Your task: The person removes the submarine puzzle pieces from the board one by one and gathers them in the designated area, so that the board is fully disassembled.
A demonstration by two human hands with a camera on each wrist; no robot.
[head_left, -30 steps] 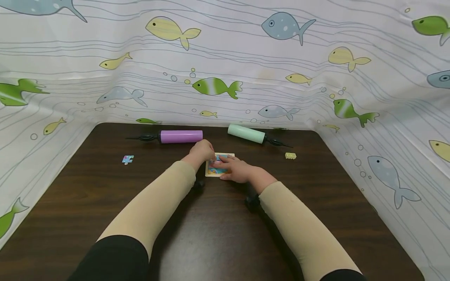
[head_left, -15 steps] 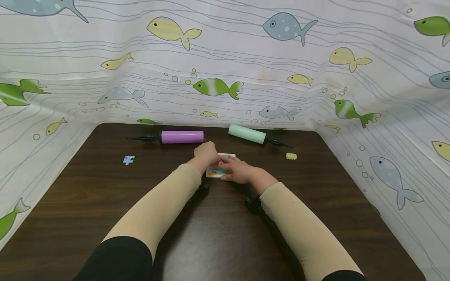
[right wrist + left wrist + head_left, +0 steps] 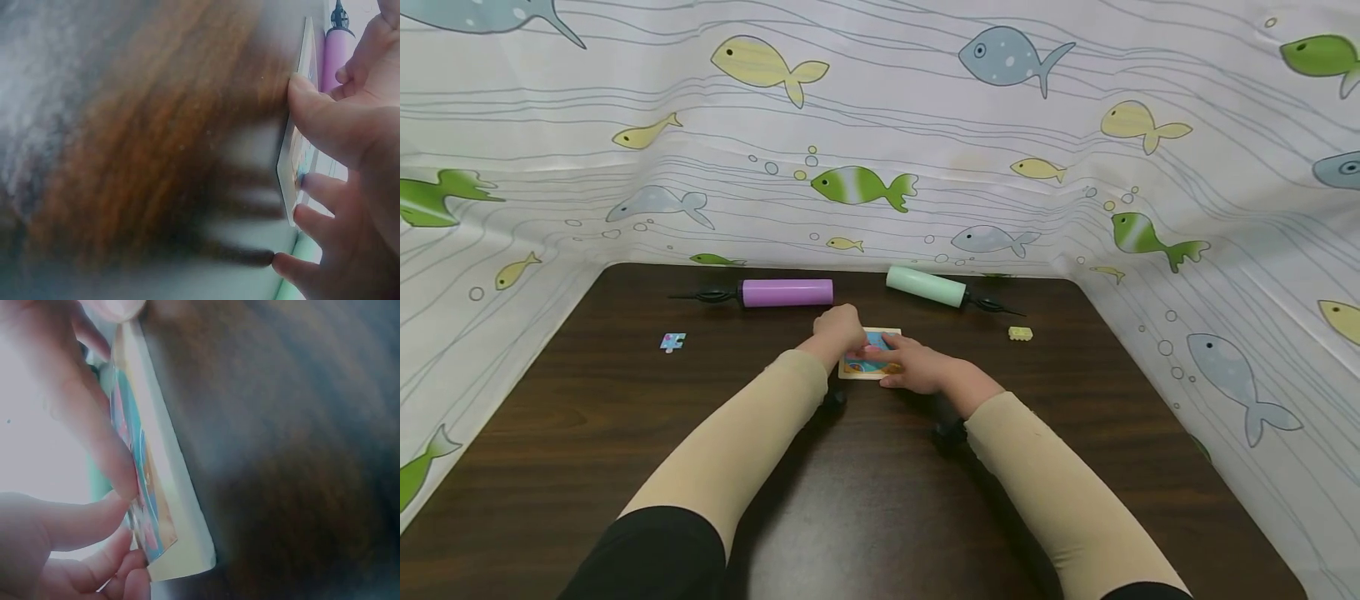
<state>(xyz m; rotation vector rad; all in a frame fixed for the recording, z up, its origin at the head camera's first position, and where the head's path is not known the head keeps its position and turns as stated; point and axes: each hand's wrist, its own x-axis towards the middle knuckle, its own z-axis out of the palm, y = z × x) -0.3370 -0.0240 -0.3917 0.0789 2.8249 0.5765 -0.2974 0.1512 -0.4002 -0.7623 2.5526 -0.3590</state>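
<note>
A small square picture puzzle (image 3: 880, 337) with a pale wooden border lies on the dark table. My left hand (image 3: 838, 327) bends over its left side. In the left wrist view, that hand's thumb (image 3: 87, 522) and curled fingers come together at the picture near one corner; I cannot tell whether they pinch a piece. From the right, my right hand (image 3: 921, 365) reaches over the puzzle with fingers extended and spread. Its thumb (image 3: 315, 106) rests by the near border in the right wrist view. One of its fingers touches the picture beside my left thumb, and the hands hide part of it.
Behind lie a purple hand pump (image 3: 786, 292) and a mint-green hand pump (image 3: 927, 286), both with black ends. A loose blue jigsaw piece (image 3: 673, 342) is far left, a yellow toy brick (image 3: 1020, 333) to the right. A fish-patterned curtain (image 3: 925, 125) surrounds the table.
My left hand has shifted slightly right and toward me, farther over the puzzle. My right hand has drawn back a little to the right, showing more of the picture.
</note>
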